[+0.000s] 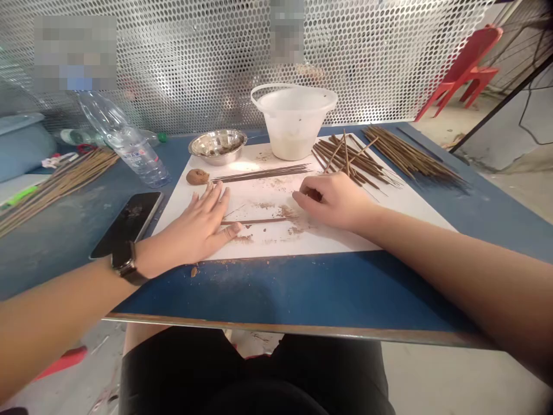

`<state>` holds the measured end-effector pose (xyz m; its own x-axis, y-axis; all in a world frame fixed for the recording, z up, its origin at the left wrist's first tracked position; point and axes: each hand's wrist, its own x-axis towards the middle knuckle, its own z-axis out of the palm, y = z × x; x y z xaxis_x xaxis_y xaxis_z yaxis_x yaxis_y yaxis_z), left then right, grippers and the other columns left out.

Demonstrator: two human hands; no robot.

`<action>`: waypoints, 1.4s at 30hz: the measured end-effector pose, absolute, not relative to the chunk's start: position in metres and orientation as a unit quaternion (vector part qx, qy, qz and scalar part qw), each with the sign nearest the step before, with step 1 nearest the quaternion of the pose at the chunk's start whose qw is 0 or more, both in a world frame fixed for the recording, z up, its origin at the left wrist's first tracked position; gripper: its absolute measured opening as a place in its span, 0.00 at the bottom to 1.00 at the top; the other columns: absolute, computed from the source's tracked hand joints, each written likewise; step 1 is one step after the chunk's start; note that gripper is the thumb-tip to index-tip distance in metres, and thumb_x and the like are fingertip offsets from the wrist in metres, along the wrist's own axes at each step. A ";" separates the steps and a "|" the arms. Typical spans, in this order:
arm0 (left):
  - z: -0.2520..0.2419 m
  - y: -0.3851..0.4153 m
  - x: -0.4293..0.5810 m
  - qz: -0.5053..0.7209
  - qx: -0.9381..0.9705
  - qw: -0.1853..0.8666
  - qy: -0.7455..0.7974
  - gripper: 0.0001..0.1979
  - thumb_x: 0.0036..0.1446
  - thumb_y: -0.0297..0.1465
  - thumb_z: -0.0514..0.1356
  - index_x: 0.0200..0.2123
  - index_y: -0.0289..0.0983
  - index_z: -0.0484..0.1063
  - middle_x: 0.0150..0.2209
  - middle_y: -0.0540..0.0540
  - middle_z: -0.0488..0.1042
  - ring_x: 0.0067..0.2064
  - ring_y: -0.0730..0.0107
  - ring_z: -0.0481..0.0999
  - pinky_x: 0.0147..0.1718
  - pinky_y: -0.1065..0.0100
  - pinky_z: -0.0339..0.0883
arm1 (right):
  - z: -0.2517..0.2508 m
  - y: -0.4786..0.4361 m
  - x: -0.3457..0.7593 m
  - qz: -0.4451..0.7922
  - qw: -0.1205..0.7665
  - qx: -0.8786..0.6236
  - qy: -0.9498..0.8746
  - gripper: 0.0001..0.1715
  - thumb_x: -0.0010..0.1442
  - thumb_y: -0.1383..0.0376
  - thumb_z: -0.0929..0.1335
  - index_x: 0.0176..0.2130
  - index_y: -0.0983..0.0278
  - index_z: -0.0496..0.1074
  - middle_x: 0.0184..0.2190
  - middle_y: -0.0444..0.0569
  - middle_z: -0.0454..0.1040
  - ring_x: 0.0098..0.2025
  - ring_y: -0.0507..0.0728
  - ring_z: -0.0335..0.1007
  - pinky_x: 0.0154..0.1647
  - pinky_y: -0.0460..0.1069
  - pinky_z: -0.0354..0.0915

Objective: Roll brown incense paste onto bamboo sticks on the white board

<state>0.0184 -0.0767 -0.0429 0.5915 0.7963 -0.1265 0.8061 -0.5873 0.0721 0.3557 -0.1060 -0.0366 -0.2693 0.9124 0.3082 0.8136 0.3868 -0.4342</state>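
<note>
My left hand (199, 223) lies flat with fingers spread on a white sheet (345, 239), covering the left end of a brown incense stick (259, 221). The stick lies across the sheet among brown crumbs. Near its right end, my right hand (336, 199) is curled, thumb and index finger together. Something dark brown shows in the hollow of that hand, too shaded to make out. A lump of brown paste (197, 176) sits beyond my left fingertips. Beside the lump lie several thin dark sticks (263, 173).
At the back stand a metal bowl (218, 147) and a white bucket (296, 124). Coated sticks lie in a loose pile (358, 161) and a bundle (410, 153) on the right. A phone (129, 223), a water bottle (133, 150) and more sticks (64, 181) are left.
</note>
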 end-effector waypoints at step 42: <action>-0.037 -0.031 0.052 -0.054 0.897 0.083 0.430 0.53 0.79 0.61 0.43 0.89 0.36 0.26 0.85 0.38 0.08 0.85 0.30 0.13 0.82 0.26 0.22 | -0.035 -0.090 0.389 0.075 0.357 -0.537 -0.761 0.27 0.70 0.64 0.70 0.23 0.57 0.56 0.20 0.41 0.58 0.26 0.53 0.53 0.31 0.55 0.53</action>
